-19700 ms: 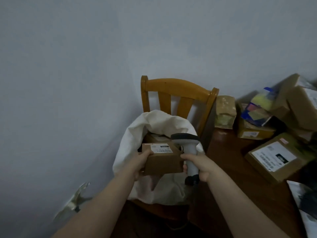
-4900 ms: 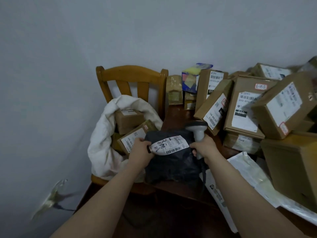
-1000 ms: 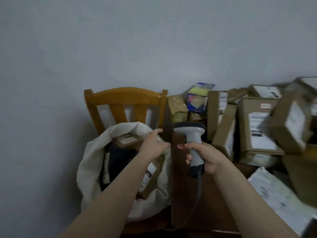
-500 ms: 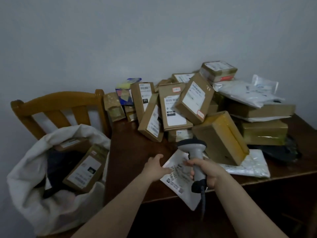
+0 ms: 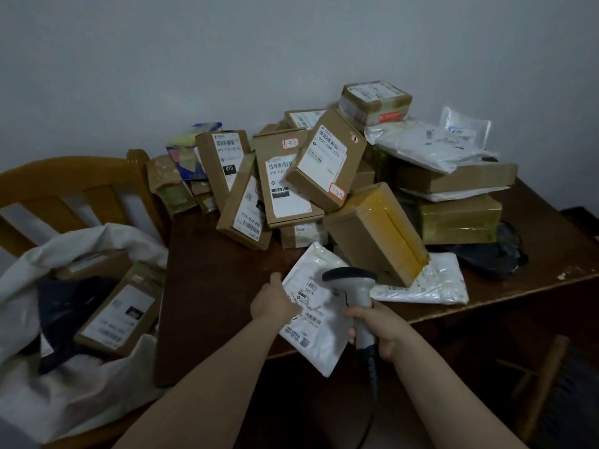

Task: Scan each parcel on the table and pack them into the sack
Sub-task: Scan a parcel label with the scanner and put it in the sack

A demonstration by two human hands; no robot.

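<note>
Sack (image 5: 64, 384): white cloth, slumped open on the wooden chair (image 5: 81, 176) at the table's left end. It already holds a labelled carton (image 5: 120, 312) and a dark poly bag (image 5: 64, 306).

Left hand (image 5: 274, 303): at the left edge of the white poly mailer (image 5: 311, 332), thumb raised, fingers lying over the label side. Can't tell if it has pinched the edge.

Mailer: flat, label up, near end overhanging the table's front edge, far corner right by a yellow-taped box (image 5: 376, 231). My read: light, floppy, slick film, so it will sag and slide. Best to pinch the overhanging edge or slip fingers under it, and keep the barcode flat for the read.

Right hand (image 5: 379, 325): wrapped round the handle of the barcode scanner (image 5: 353, 286), head over the mailer.

Table (image 5: 210, 303): dark wood, scuffed at the right edge. Loosely leaning cartons and mailers fill the back half; pulling the mailer might shift them. Plain grey wall (image 5: 227, 59), dim light.
</note>
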